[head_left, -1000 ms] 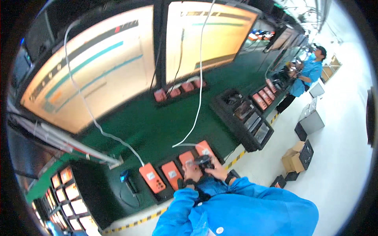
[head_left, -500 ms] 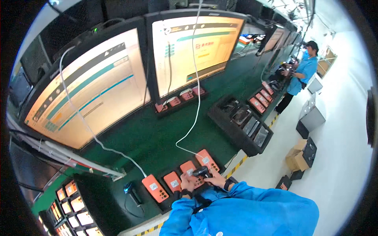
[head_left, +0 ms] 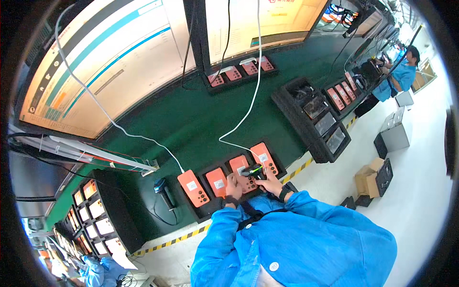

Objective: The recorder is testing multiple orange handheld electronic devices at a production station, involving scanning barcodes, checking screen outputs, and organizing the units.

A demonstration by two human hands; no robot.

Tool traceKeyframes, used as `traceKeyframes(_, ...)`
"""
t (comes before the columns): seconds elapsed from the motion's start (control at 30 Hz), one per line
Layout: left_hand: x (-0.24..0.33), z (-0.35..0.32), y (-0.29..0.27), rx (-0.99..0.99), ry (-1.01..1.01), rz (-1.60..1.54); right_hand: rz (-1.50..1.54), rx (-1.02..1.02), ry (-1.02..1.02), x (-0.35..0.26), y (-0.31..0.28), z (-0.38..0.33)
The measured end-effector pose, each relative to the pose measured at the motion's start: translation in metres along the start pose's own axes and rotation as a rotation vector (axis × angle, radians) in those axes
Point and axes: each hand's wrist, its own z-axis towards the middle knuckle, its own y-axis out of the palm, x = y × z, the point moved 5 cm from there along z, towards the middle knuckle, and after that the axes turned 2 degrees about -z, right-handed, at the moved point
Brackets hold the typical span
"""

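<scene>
A black handheld barcode scanner [head_left: 251, 171] with a green glow is in my right hand [head_left: 272, 184], its fingers closed round the handle. The scanner's head lies over a coral phone [head_left: 239, 164], one in a row laid in black foam trays. My left hand [head_left: 233, 188] has its fingers curled at that phone's left edge, seeming to grip it; the fingertips are partly hidden. To its left lie another coral phone [head_left: 217, 179] and a cabled phone [head_left: 192, 186]. A second cabled phone [head_left: 264, 157] lies at the right end. Labels and dark lenses show on these phones.
Another barcode scanner [head_left: 165, 193] lies on the green bench at left, beside a black rack [head_left: 114, 205] of phones. White cables [head_left: 239, 125] cross the bench. Two monitors [head_left: 119, 62] stand behind. A black compartment tray [head_left: 306, 124] is to the right. A person [head_left: 399, 71] works farther off.
The view has shifted, so the bench and phones sit higher in the picture. A green glow now shows on the scanner. Both hands stay by the same phone.
</scene>
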Motion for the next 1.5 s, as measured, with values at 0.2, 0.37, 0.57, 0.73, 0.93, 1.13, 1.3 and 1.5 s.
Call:
traceKeyframes(0.2, -0.010, 0.005, 0.007, 0.064, 0.015, 0.116, 0.084, -0.014, 0.022, 0.002, -0.021, 0.009)
traceKeyframes(0.37, 0.021, 0.013, 0.013, 0.273, 0.008, 0.059, 0.101, 0.316, -0.176, -0.005, -0.096, 0.052)
traceKeyframes(0.57, 0.042, 0.026, 0.019, 0.093, 0.169, 0.065, -0.296, 0.655, -0.095, 0.010, -0.166, 0.118)
traceKeyframes(0.73, 0.052, 0.007, 0.001, 0.138, 0.206, -0.186, -0.643, 1.014, -0.442, -0.035, -0.145, 0.113)
traceKeyframes(0.93, 0.096, -0.026, -0.001, 0.170, 0.242, -0.047, 0.059, -0.243, -0.306, -0.067, -0.036, 0.084)
traceKeyframes(1.13, 0.101, -0.033, 0.001, 0.185, 0.219, -0.002, -0.257, -0.447, -0.586, -0.105, -0.006, 0.035)
traceKeyframes(1.3, 0.100, -0.040, 0.000, 0.173, 0.215, 0.017, -0.447, -0.544, -0.706, -0.127, 0.000, 0.027)
traceKeyframes(1.5, 0.093, -0.047, 0.003, 0.083, 0.144, 0.063, -0.746, -0.411, -0.696, -0.115, -0.006, 0.000)
